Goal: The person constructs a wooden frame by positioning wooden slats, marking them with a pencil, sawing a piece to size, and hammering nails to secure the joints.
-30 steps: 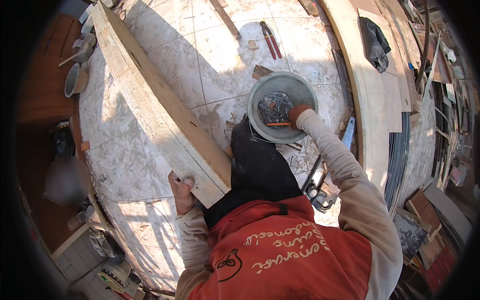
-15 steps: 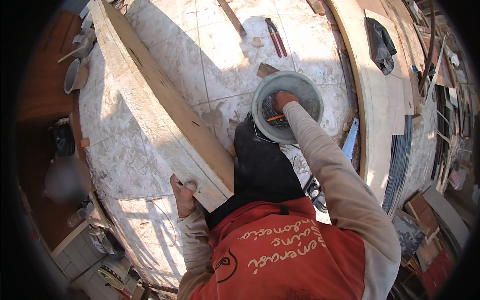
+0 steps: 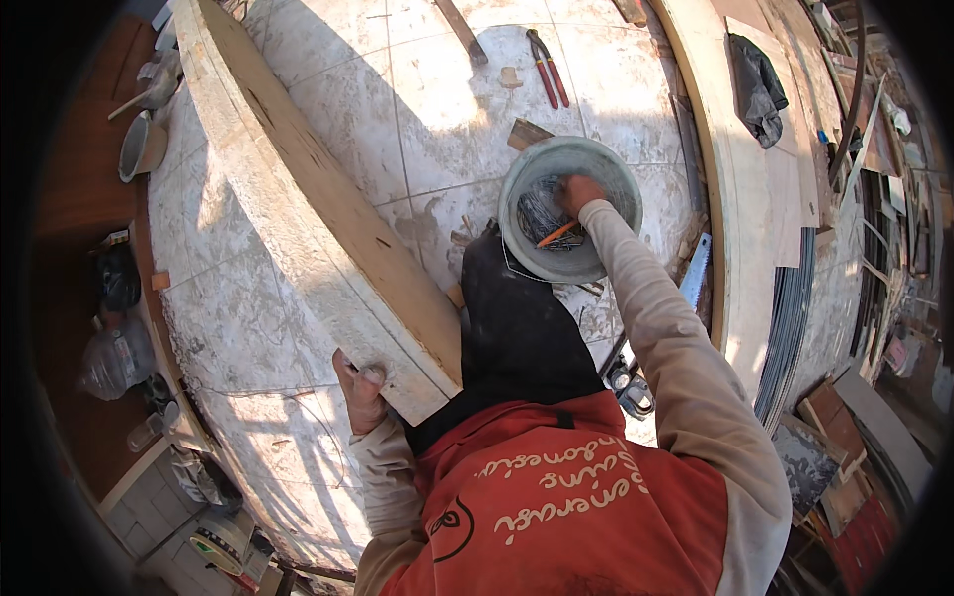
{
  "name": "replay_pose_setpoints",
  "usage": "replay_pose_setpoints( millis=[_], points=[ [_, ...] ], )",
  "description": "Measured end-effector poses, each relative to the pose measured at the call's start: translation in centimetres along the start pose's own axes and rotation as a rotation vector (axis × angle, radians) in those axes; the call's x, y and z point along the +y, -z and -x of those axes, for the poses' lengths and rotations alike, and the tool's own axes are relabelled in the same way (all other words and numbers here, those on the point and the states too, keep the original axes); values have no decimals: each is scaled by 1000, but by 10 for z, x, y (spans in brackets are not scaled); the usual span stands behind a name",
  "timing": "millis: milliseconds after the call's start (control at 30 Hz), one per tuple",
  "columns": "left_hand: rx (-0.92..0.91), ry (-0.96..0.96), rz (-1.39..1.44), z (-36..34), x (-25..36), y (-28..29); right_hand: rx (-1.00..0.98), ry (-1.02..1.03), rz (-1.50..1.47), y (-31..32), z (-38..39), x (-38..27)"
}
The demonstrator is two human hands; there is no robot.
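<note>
A grey bucket (image 3: 517, 169) stands on the floor ahead of me. Thin grey nails (image 3: 542, 204) lie inside it, with an orange pencil-like stick (image 3: 558, 234) on top. My right hand (image 3: 579, 195) is down in the bucket at the nails, fingers curled; what they pinch, if anything, is hidden. A long, thick wooden beam (image 3: 328, 248) slants from the far left to my lap. Around its near end my left hand (image 3: 362, 395) is closed, thumb on the pale face and fingers partly hidden at the edge.
Red-handled pliers (image 3: 549, 74) lie beyond the bucket, and a handsaw (image 3: 697, 270) lies to its right. Another long board (image 3: 730, 199) runs along the right, near stacked dark strips (image 3: 787, 328). A clear plastic jug (image 3: 117, 358) and a small pail (image 3: 144, 147) are at the left.
My right hand has risen slightly and shifted right within the bucket, showing more nails. The orange stick has tilted. My left hand keeps its hold on the beam, which has shifted slightly left.
</note>
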State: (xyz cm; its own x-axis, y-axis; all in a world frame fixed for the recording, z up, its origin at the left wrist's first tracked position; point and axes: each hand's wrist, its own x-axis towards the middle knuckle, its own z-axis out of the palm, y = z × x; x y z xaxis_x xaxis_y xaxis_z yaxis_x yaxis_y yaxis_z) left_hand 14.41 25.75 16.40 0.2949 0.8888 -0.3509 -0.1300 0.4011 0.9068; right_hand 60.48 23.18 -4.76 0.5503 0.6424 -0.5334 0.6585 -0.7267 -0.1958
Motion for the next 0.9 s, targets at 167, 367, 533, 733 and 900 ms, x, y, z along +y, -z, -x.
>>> replay_pose_setpoints(
  millis=[167,367,533,733,900],
  points=[
    [34,-15,11,-4,4,-7,-44,76,-46,-12,-2,-27],
    [-34,-13,4,-3,14,-12,-3,103,45,-15,7,-27],
    [48,-214,-61,10,47,-53,-322,11,-1044,26,50,-8],
    [-52,-843,-989,50,90,-27,-555,258,-1604,112,227,-51],
    [-447,-910,-1191,88,112,-17,-519,563,-1608,108,354,-109]
  ],
)
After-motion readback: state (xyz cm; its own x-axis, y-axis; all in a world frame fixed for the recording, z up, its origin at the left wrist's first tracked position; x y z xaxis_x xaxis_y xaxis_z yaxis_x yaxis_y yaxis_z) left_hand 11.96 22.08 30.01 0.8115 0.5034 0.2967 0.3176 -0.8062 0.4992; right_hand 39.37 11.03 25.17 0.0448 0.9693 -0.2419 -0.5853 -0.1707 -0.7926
